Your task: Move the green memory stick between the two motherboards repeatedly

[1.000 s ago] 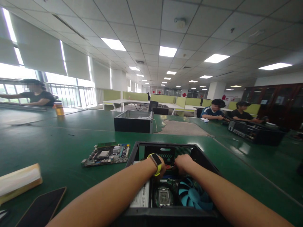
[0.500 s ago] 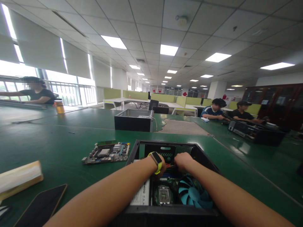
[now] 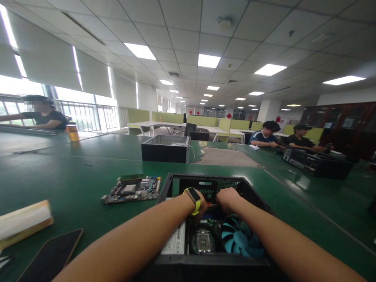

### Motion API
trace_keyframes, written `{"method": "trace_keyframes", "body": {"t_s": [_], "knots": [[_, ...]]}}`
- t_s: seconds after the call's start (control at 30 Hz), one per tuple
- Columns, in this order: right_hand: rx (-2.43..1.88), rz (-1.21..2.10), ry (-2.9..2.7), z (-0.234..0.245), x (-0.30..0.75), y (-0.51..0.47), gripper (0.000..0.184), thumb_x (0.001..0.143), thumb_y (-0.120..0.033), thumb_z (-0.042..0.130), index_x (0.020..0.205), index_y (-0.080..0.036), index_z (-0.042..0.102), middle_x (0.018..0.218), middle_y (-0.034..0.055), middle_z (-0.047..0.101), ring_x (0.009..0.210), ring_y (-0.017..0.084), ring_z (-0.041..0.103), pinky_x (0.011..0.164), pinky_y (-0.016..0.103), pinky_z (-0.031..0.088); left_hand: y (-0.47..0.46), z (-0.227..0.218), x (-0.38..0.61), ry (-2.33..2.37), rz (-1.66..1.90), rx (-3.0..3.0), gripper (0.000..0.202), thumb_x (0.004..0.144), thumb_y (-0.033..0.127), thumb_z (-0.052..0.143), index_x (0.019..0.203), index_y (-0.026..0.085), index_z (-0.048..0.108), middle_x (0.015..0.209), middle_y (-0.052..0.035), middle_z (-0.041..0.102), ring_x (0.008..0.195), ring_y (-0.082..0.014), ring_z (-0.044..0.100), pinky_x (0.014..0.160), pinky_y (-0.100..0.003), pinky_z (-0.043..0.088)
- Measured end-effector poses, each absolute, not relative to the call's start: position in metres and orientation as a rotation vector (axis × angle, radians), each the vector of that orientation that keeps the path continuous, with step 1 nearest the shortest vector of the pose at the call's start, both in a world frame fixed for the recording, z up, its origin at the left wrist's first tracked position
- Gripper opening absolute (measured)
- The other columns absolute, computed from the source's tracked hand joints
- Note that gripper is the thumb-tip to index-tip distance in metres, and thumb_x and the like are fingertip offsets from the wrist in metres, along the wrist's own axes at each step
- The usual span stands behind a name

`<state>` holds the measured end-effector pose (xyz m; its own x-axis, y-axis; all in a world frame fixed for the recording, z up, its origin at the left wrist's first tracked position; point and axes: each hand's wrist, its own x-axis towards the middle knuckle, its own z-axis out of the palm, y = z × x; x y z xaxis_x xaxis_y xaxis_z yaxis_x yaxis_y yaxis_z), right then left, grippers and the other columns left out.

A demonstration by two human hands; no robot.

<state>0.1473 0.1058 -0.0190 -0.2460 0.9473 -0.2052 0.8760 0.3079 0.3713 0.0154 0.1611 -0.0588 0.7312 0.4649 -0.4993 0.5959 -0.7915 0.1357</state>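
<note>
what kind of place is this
Probably an open-plan office hall used as a computer assembly or repair workshop: long green work tables, an open computer case up front, a loose motherboard beside it, and other people seated at similar cases.

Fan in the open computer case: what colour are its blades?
The fan is teal blue; the head view shows it best.

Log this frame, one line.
left hand: in open PC case | right hand: in case by blue fan | grip: unclear | motherboard: on table
</note>
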Motion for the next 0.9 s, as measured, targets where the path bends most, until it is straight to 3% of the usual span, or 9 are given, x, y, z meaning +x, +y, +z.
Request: {"method": "trace_keyframes", "body": {"t_s": [0.1,0.2,0.47,0.73,0.9], "knots": [[1.621,0.242,2.189,-0.019,0.147,0.106,0.037,0.059,-0.02,0.066,0.096,-0.014,0.068,0.096,0.0172,0.066,0.091,0.029,0.062,0.075,0.036,0.048,0.158,-0.058,0.02,0.915,-0.987,2.57,0.029,0.049,0.039,0.074,0.062,0.013,0.072,0.061,-0.0084,0.066,0.065,-0.0259,0.06,0.067,-0.038,0.048],[1.607,0.246,2.187,-0.019,0.148,0.106,0.037,0.059,-0.022,0.066,0.095,-0.014,0.068,0.096,0.0169,0.066,0.091,0.029,0.062,0.074,0.037,0.048,0.158,-0.055,0.022,0.923,-1.067,2.551,0.024,0.049,0.037,0.074,0.058,0.016,0.071,0.056,-0.0047,0.065,0.065,-0.0228,0.059,0.069,-0.034,0.047],[1.626,0.206,2.206,-0.011,0.149,0.106,0.053,0.051,-0.045,0.073,0.094,-0.015,0.069,0.094,0.0155,0.067,0.087,0.03,0.062,0.072,0.039,0.049,0.162,-0.055,0.018,0.892,-0.794,2.533,0.025,0.044,0.044,0.074,0.052,0.021,0.068,0.041,0.0025,0.056,0.052,-0.0156,0.055,0.062,-0.027,0.046],[1.615,0.229,2.177,-0.017,0.15,0.106,0.038,0.057,-0.025,0.07,0.094,-0.014,0.069,0.096,0.0167,0.066,0.091,0.028,0.062,0.075,0.034,0.048,0.15,-0.039,0.015,0.98,-0.931,2.522,0.029,0.049,0.047,0.072,0.051,0.018,0.068,0.041,-0.0006,0.057,0.051,-0.0176,0.055,0.063,-0.031,0.047],[1.597,0.226,2.19,-0.015,0.15,0.105,0.042,0.055,-0.031,0.071,0.094,-0.014,0.069,0.095,0.0168,0.066,0.089,0.03,0.062,0.073,0.037,0.049,0.143,-0.032,0.017,0.952,-0.991,2.534,0.028,0.05,0.043,0.072,0.059,0.016,0.07,0.052,-0.0041,0.063,0.061,-0.0212,0.059,0.068,-0.034,0.047]]}}
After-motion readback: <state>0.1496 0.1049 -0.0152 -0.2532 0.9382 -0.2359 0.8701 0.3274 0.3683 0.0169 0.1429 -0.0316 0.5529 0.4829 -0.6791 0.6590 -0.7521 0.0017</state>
